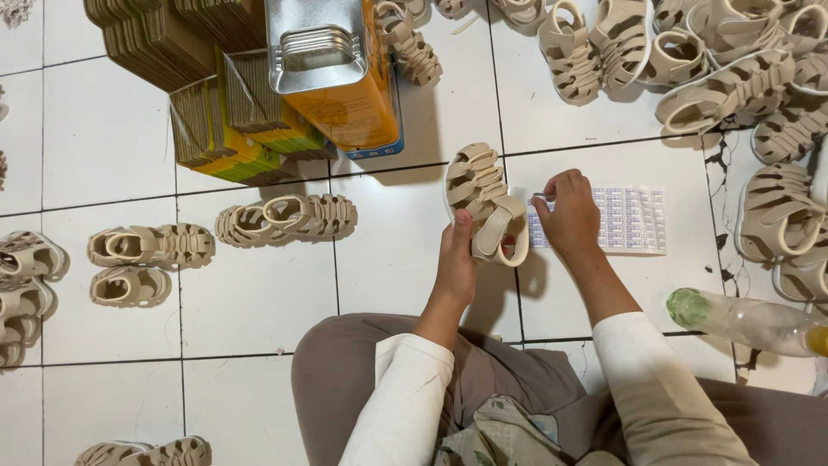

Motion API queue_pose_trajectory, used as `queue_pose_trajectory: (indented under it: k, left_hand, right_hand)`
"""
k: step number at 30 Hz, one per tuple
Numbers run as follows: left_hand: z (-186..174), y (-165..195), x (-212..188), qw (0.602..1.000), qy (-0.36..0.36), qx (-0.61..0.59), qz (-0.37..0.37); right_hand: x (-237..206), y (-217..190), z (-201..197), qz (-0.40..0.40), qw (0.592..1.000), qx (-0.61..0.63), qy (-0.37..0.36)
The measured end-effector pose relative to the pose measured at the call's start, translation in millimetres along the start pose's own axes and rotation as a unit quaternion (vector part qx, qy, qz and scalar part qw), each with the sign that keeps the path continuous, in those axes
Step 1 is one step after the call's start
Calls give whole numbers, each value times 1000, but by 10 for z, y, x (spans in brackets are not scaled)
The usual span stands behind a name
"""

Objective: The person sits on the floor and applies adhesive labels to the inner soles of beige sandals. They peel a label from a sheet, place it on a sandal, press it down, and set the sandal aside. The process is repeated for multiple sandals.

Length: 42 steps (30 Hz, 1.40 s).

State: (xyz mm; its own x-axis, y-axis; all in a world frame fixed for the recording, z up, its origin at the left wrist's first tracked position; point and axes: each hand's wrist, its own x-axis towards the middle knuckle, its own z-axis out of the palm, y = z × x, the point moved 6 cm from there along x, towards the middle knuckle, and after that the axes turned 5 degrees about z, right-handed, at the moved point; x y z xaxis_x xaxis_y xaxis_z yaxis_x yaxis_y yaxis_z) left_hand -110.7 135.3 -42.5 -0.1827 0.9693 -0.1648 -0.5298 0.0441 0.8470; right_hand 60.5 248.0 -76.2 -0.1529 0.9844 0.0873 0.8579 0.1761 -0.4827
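My left hand (454, 259) grips a small beige strappy sandal (483, 200) by its heel end, holding it above the white tiled floor (259, 285). My right hand (569, 216) rests on a white sheet of small stickers (634, 220) lying on the floor just right of the sandal, fingertips pinched at the sheet's left edge. I cannot tell whether a sticker is between the fingers. My knees in brown trousers fill the bottom of the view.
A heap of beige sandals (733, 78) lies at the top right. Single sandals and pairs (285, 218) lie at the left. Stacks of flat cardboard (216, 129) and an orange metal tin (336, 78) stand at the top. A clear plastic bottle (750, 321) lies at the right.
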Motion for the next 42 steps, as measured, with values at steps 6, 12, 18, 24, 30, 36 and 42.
queue_pose_trajectory:
  k: [6, 12, 18, 24, 30, 36, 42]
  left_hand:
    - [58, 36, -2, 999, -30, -37, -7]
    - [109, 94, 32, 989, -5, -145, -32]
    - [151, 131, -17, 991, -44, -123, -13]
    - [166, 94, -35, 990, -39, -131, -39]
    - [158, 107, -47, 990, -40, -126, -47]
    - [147, 86, -47, 989, -36, -132, -52]
    - [157, 98, -55, 990, -45, -127, -45]
  right_hand:
    - [9, -142, -202, 22, 996, 91, 1]
    - [-90, -718, -904, -32, 951, 308, -2]
    - [-545, -1366, -1404, -138, 980, 139, 32]
    - [-613, -1559, -1348, -205, 973, 103, 18]
    - [-639, -1580, -1269, -231, 972, 31, 29]
    - [-656, -1567, -1269, -230, 972, 32, 28]
    - [-639, -1579, -1284, -226, 973, 36, 19]
